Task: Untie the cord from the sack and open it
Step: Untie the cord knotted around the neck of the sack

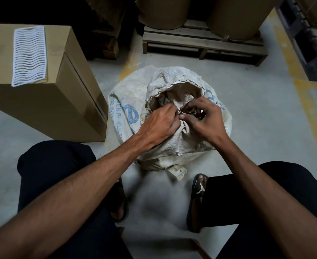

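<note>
The sack (172, 113), a worn white woven bag with blue lettering, is sitting upright on the grey concrete floor (256, 118) directly in front of the seated person, between the knees. Its neck is lying bunched and gathered at the top, with a loose flap of fabric standing up behind the bunch. A thin dark cord (188, 114) is running around the gathered neck, and the knot is sitting between the two hands.

The left hand (160, 125) is resting against the near side of the neck, its fingers curled and pinching the cord at the knot. The right hand (205, 121) is working from the other side, thumb and fingers closed on a strand of the same cord (the exact loop being held cannot be told, since the fingertips are covering it). Both forearms are reaching forward over dark trousers.

A pale plastic piece (179, 171) is lying on the floor, touching the near foot of the sack. Just beside it, a black sandal (198, 187) with a white logo is showing on the right foot.

To the left, well apart from the sack, a tall cardboard box (64, 86) is standing on the floor, carrying a white ribbed plastic grille (29, 56) flat on its top. Behind the sack, a wooden pallet (200, 42) is bearing large brown paper rolls (238, 15). Yellow painted lines (311, 113) are crossing the floor at the right.
</note>
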A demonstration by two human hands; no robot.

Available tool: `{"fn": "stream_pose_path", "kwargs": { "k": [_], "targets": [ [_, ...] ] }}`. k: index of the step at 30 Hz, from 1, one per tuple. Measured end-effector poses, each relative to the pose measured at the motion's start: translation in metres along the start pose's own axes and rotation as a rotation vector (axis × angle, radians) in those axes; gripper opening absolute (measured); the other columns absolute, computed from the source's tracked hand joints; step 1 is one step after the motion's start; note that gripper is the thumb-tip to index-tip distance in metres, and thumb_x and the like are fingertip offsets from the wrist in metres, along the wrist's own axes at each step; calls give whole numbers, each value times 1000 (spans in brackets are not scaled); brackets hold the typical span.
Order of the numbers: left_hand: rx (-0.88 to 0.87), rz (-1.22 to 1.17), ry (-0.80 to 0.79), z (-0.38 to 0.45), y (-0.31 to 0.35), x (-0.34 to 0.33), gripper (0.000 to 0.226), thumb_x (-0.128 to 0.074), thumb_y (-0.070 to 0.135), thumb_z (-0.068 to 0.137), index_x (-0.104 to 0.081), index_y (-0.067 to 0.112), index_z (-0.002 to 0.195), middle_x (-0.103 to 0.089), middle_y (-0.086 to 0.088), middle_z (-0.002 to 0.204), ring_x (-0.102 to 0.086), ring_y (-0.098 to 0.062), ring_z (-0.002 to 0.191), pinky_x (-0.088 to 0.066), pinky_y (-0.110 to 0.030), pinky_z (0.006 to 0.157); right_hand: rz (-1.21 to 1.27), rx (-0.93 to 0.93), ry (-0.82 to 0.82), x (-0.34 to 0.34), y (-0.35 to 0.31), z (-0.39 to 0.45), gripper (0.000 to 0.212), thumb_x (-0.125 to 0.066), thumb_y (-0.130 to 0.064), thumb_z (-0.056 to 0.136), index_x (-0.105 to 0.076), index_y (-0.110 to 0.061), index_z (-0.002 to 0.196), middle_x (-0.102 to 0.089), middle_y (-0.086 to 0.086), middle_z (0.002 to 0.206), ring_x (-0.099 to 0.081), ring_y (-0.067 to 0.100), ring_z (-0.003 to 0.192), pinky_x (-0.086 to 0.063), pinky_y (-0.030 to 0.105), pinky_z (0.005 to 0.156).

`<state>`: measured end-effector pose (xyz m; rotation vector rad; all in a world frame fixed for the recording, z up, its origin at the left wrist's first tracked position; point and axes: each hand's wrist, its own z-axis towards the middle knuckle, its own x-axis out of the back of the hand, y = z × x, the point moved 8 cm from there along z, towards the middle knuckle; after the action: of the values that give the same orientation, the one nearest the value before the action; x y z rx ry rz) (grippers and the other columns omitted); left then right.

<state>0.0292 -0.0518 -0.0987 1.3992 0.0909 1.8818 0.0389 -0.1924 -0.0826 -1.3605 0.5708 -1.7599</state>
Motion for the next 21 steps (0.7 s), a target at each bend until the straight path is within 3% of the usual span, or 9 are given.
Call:
{"fn": "stream_pose_path", "kwargs": {
  "k": [3, 6, 13, 17, 21],
  "targets": [
    [-30, 21, 33, 2, 4, 8, 16, -55, 14, 98, -58, -1, 93, -55, -13, 82, -51, -25, 65, -44, -40, 55, -30, 58, 106, 6, -10, -4, 14, -88, -9, 75, -77, -7, 82, -66, 3, 83, -62, 8, 76, -44, 17, 65],
    [-62, 28, 45, 3, 8, 12, 15, -57, 13, 97, -58, -2, 94, -55, -14, 82, -54, -27, 64, -44, -39, 55, -27, 111, 139, 9, -18, -8, 12, -87, -5, 76, -79, -7, 84, -66, 4, 83, -61, 10, 76, -46, 20, 65],
    [-84, 54, 11, -4, 7, 9, 14, -57, 13, 94, -58, -1, 90, -55, -16, 78, -53, -29, 61, -41, -37, 53, -18, 36, -47, -5, -9, -6, 18, -83, -9, 78, -79, -17, 95, -64, -1, 94, -63, 14, 87, -52, 32, 76],
    [-97, 64, 6, -4, 8, 9, 11, -62, 9, 93, -59, -1, 91, -55, -15, 78, -53, -28, 59, -40, -34, 53, -110, 39, -96, -9, -7, -2, 14, -79, -13, 79, -75, -19, 91, -58, -8, 93, -58, 11, 81, -52, 39, 71],
    [-93, 76, 1, -1, 5, 7, 11, -62, 9, 93, -58, -1, 90, -54, -15, 78, -53, -29, 61, -43, -39, 55, -288, 110, -140, -15, -12, -4, 23, -74, -25, 88, -68, -15, 108, -54, -2, 102, -57, 17, 86, -52, 41, 69]
  ]
}}
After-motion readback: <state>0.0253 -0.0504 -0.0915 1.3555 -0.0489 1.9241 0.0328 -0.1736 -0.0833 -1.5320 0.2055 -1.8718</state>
